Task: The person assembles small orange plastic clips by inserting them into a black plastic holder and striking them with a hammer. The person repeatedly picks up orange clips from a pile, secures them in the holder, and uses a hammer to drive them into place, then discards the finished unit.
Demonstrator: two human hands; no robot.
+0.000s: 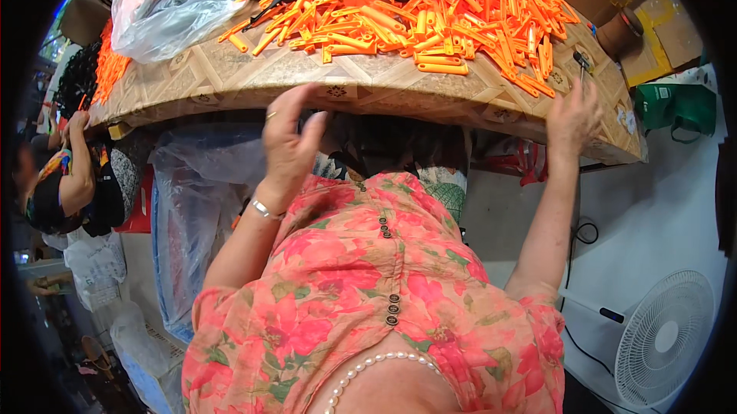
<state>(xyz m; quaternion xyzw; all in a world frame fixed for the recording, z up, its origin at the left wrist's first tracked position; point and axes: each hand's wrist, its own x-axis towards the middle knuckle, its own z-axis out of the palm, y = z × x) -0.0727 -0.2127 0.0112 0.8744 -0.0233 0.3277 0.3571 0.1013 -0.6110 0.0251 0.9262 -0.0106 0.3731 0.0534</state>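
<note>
My left hand (290, 141) hovers at the table's front edge, its fingers and thumb apart and nothing in them. At the table's right end, my right hand (574, 118) has its fingers together around the near end of a small tool (582, 62) with a metal shaft and a black part at its far end. Its exact kind is too small to tell. Beyond both hands, a large heap of slim orange plastic pieces (445, 11), shaped like handles with small holes, covers much of the patterned tabletop (338, 74).
A clear plastic bag (180, 14) sits at the table's left. A brown spool (619, 33) and taped cardboard stand at the far right, near a green bag (675, 107). A white fan (666, 337) is at lower right. Another person's arm (75, 164) shows at left.
</note>
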